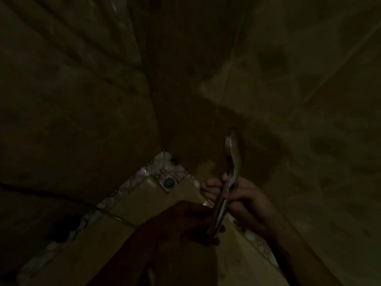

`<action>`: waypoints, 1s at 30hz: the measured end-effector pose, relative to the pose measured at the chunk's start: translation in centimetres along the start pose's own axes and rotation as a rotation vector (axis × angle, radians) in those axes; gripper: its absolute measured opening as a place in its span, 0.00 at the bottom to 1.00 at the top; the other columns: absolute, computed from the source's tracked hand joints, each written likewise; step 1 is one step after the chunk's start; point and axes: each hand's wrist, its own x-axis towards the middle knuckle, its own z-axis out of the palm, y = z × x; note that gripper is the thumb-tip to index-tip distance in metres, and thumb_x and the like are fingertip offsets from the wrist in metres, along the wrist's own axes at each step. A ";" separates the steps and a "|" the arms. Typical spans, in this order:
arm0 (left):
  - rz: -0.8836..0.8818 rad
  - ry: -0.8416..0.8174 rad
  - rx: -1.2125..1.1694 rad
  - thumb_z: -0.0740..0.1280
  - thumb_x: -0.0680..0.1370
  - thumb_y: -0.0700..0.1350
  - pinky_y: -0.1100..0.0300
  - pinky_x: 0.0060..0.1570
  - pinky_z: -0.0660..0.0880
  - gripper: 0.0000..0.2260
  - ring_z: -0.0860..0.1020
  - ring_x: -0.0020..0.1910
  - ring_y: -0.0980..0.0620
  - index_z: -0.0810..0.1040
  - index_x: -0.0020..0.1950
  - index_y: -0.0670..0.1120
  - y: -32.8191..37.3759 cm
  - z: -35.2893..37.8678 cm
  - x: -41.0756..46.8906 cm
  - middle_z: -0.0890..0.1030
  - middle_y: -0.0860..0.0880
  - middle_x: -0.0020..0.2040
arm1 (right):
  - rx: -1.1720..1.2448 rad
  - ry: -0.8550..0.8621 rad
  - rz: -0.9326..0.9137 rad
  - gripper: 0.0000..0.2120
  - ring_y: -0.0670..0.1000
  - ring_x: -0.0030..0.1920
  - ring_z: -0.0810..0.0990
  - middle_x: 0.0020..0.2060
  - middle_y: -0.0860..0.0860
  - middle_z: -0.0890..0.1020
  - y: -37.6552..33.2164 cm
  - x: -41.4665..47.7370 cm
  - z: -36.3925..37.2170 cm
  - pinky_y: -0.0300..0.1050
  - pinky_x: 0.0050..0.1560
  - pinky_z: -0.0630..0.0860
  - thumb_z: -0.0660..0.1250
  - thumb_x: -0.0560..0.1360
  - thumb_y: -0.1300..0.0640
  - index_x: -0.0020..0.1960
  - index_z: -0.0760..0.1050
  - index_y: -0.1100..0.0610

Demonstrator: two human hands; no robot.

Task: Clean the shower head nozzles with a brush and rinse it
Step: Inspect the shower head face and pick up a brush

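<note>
The scene is very dark. A chrome hand-held shower head (232,153) points up and away from me, seen edge-on, so its nozzle face is hidden. My right hand (241,198) is closed around the upper part of its handle. My left hand (185,221), in deep shadow, is closed around the lower end of the handle (216,221). No brush can be made out in the dim light.
Brownish tiled walls meet in a corner straight ahead. Below lies a tiled floor with a pale pebble-pattern border (144,174) and a square floor drain (168,182) in the corner. A dark hose or line (61,196) runs along the left wall.
</note>
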 end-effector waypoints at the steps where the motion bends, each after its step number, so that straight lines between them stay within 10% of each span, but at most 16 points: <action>1: 0.030 -0.019 0.025 0.69 0.78 0.37 0.50 0.53 0.79 0.09 0.85 0.46 0.44 0.84 0.56 0.39 1.5 1.4 -1.8 0.86 0.40 0.51 | -0.027 -0.007 -0.026 0.21 0.64 0.61 0.81 0.52 0.65 0.83 -1.7 -1.2 1.4 0.59 0.64 0.77 0.73 0.59 0.74 0.49 0.76 0.64; 6: 0.212 0.241 0.234 0.71 0.77 0.33 0.69 0.40 0.78 0.08 0.84 0.38 0.61 0.83 0.51 0.45 9.7 7.5 -10.4 0.87 0.52 0.39 | -0.429 0.096 -0.011 0.19 0.61 0.57 0.84 0.53 0.63 0.85 -10.5 -7.6 10.6 0.58 0.62 0.77 0.64 0.71 0.77 0.59 0.75 0.64; 11: 0.398 0.414 0.384 0.73 0.76 0.38 0.57 0.45 0.79 0.09 0.83 0.44 0.49 0.82 0.50 0.52 14.7 13.0 -18.5 0.85 0.43 0.46 | -0.679 0.174 -0.059 0.21 0.56 0.58 0.83 0.57 0.61 0.83 -15.9 -14.2 19.5 0.52 0.60 0.80 0.68 0.73 0.74 0.64 0.72 0.63; 18: 0.566 0.662 0.305 0.77 0.73 0.40 0.68 0.36 0.76 0.09 0.82 0.41 0.62 0.82 0.49 0.51 17.9 17.8 -26.3 0.83 0.50 0.43 | -0.812 0.238 -0.284 0.12 0.52 0.56 0.83 0.53 0.56 0.84 -18.2 -18.9 29.3 0.44 0.52 0.80 0.72 0.73 0.69 0.54 0.75 0.59; 30: 0.572 0.545 0.246 0.75 0.75 0.38 0.67 0.29 0.74 0.04 0.80 0.32 0.56 0.81 0.45 0.44 21.7 13.2 -34.0 0.82 0.48 0.36 | -0.707 0.054 -0.360 0.10 0.54 0.55 0.85 0.54 0.59 0.85 -18.0 -16.9 39.9 0.50 0.59 0.79 0.67 0.78 0.66 0.59 0.76 0.62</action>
